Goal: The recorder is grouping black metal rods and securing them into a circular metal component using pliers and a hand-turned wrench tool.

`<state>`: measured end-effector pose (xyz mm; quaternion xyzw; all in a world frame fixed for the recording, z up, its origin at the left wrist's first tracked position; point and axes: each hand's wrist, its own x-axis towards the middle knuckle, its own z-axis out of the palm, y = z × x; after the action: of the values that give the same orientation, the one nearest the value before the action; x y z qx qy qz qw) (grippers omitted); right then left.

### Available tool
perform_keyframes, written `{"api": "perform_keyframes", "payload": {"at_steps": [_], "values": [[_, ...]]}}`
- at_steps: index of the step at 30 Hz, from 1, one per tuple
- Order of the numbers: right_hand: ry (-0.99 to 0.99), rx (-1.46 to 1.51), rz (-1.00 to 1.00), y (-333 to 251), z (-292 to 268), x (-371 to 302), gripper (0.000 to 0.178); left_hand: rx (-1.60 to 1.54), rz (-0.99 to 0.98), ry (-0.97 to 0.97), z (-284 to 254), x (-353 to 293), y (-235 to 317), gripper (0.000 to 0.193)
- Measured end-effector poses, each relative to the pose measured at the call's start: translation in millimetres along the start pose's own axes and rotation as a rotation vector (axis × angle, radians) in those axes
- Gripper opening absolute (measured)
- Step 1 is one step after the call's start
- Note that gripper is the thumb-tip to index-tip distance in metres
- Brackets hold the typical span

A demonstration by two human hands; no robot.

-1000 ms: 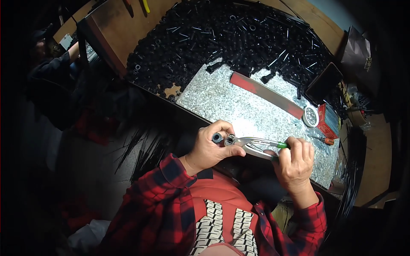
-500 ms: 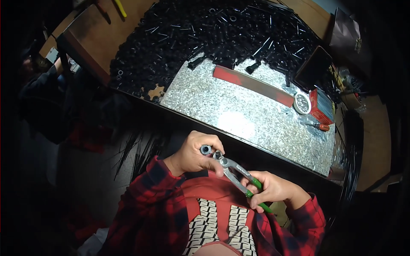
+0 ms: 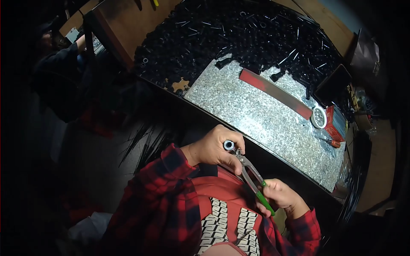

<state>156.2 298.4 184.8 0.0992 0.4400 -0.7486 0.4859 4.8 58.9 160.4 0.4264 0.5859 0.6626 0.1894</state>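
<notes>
Your left hand (image 3: 213, 149) is curled around a small black cylindrical part (image 3: 229, 145), its round end facing up toward the camera; the grip is closed on it, thumb and fingers wrapped tight, held just off your chest and below the near edge of the table (image 3: 273, 119). Your right hand (image 3: 279, 197) is closed around the green handles of a pair of pliers (image 3: 250, 175). The pliers' long axis runs on a diagonal, from the handles low on your right up and to the left, with the metal nose pointing at the part and meeting it just beside your left thumb. Whether the nose actually bites the part or only touches it cannot be told from this view.

Both hands sit close together over your red plaid shirt (image 3: 171, 200), in front of the table. On the speckled grey table surface lies a long red bar (image 3: 273, 91), angled from upper left to lower right, with a small round tin (image 3: 318, 117) and a red box (image 3: 335, 124) at its far end and a screwdriver (image 3: 329, 142) just beyond. A big heap of black parts (image 3: 230, 34) covers the far side of the table.
</notes>
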Motion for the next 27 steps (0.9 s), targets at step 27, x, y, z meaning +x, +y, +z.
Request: {"api": "perform_keyframes", "payload": {"at_steps": [27], "values": [[0.616,-1.110,-0.392,-25.3,31.1,33.9,0.028,-0.081,0.000,0.282,9.9,-7.7,-0.7,0.067]]}}
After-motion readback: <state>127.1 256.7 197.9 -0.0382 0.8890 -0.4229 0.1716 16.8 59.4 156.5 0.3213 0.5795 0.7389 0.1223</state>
